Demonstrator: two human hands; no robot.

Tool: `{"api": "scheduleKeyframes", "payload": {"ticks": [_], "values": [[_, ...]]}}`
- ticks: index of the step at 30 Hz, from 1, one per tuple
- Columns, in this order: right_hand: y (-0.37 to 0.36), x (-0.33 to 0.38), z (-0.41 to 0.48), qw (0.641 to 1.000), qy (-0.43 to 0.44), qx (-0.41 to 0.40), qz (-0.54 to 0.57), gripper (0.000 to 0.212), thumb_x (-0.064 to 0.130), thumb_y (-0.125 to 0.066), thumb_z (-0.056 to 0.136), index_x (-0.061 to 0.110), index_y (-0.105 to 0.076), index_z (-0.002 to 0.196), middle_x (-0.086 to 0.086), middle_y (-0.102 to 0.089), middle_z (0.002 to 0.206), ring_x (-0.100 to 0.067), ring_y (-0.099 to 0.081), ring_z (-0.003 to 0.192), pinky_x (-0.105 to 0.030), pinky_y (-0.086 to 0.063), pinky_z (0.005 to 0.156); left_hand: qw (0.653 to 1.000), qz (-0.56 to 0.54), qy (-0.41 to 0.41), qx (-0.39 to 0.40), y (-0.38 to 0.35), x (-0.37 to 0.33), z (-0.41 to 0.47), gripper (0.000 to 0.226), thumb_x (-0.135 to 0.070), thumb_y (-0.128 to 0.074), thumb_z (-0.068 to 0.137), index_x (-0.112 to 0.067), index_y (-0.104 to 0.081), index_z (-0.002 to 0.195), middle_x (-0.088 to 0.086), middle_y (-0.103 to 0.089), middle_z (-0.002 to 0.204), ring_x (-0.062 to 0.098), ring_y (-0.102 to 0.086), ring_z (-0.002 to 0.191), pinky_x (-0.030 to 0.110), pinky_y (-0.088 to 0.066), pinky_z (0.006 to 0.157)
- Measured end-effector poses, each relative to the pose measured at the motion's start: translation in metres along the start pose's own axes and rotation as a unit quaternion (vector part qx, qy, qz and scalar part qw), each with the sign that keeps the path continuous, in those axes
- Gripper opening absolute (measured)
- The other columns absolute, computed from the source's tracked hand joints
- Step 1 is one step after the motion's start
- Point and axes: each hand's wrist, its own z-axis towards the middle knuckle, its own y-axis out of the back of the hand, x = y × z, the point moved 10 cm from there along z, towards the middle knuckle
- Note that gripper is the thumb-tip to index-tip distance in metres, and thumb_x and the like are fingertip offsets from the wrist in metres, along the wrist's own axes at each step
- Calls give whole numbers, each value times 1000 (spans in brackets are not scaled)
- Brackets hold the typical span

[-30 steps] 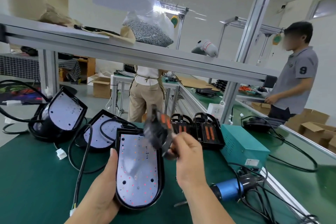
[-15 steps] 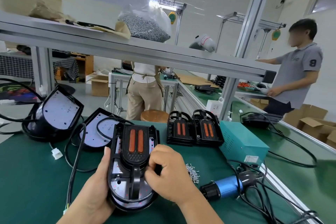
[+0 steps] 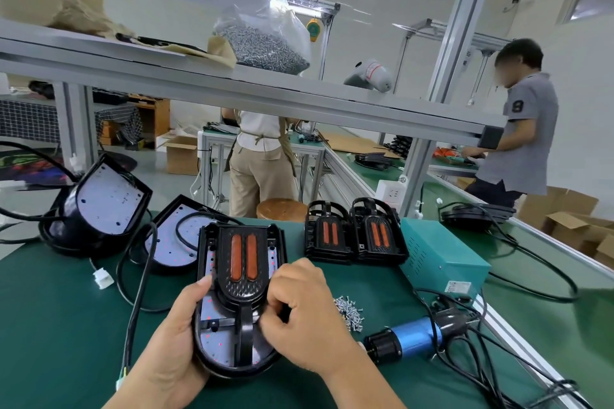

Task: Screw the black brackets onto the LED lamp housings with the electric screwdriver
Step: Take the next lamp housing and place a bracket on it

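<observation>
A black bracket with two orange strips lies on the face of an LED lamp housing at the front of the green bench. My left hand grips the housing's left rim from below. My right hand has curled fingers on the bracket's right side. The blue electric screwdriver lies on the bench to the right, untouched. A small heap of screws sits between it and the housing.
Two stacks of spare brackets stand behind, next to a teal power box. Two more lamp housings with black cables lie at the left. A shelf beam crosses overhead. Two people work at benches beyond.
A second ago my right hand held the bracket in the air above the bare LED board. The bracket now lies on the housing with my right hand on its side.
</observation>
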Motion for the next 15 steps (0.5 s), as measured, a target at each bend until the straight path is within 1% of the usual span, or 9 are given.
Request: {"api": "scheduleKeyframes", "payload": {"ticks": [2, 5, 8, 9, 10, 12, 13, 15], "values": [[-2, -1, -1, 1000, -4, 1, -21, 14, 21, -45, 70, 18, -36, 59, 5, -44, 65, -15, -39, 81, -35, -37, 80, 1000, -10, 2, -3, 1, 0, 0, 50, -46, -52, 82, -12, -75, 110, 23, -68, 121, 35, -71, 101, 41, -62, 73], [-5, -3, -4, 1000, -12, 2, -28, 13, 23, -47, 72, 18, -40, 62, 9, -48, 74, -11, -39, 91, -32, -35, 84, 1000, -16, 6, -7, 2, 1, 0, 51, -47, -52, 83, -11, -75, 112, 23, -68, 121, 36, -71, 100, 42, -61, 74], [-6, -9, -7, 999, -27, -5, -18, 15, 25, -49, 74, 20, -42, 62, 15, -48, 96, -6, -35, 105, -21, -29, 92, 1000, -22, 19, -13, 5, 6, 0, 51, -44, -50, 85, -7, -75, 110, 25, -68, 119, 39, -71, 98, 43, -61, 71], [-7, -12, -8, 999, -39, -2, -10, 16, 26, -49, 74, 20, -41, 62, 17, -46, 104, -4, -33, 112, -20, -26, 94, 999, -21, 24, -20, 7, 7, -1, 51, -43, -51, 84, -6, -75, 109, 26, -69, 118, 40, -72, 97, 43, -62, 70], [-8, -16, -10, 999, -52, 4, -1, 17, 27, -50, 74, 20, -41, 62, 18, -43, 111, -3, -31, 118, -21, -26, 96, 999, -18, 26, -28, 9, 8, -1, 51, -42, -52, 83, -4, -75, 111, 26, -69, 117, 40, -71, 96, 44, -62, 70], [-12, -20, -13, 997, -71, 19, 13, 19, 31, -51, 76, 19, -43, 62, 23, -38, 117, -2, -28, 124, -27, -28, 99, 999, -13, 21, -46, 13, 8, -2, 55, -39, -55, 82, -2, -68, 121, 27, -68, 117, 43, -70, 100, 49, -58, 78], [-14, -21, -14, 996, -81, 25, 21, 20, 34, -51, 76, 19, -46, 64, 27, -37, 120, -1, -27, 126, -26, -28, 100, 998, -12, 15, -54, 15, 7, -2, 58, -38, -56, 82, -2, -64, 126, 27, -68, 119, 44, -68, 103, 52, -55, 85], [-14, -22, -16, 992, -106, 18, 59, 19, 39, -54, 77, 22, -50, 69, 36, -32, 126, 3, -27, 130, -18, -25, 102, 998, -8, 8, -64, 17, 6, -3, 61, -37, -57, 82, -2, -58, 132, 27, -66, 121, 46, -63, 113, 57, -48, 98]]}}
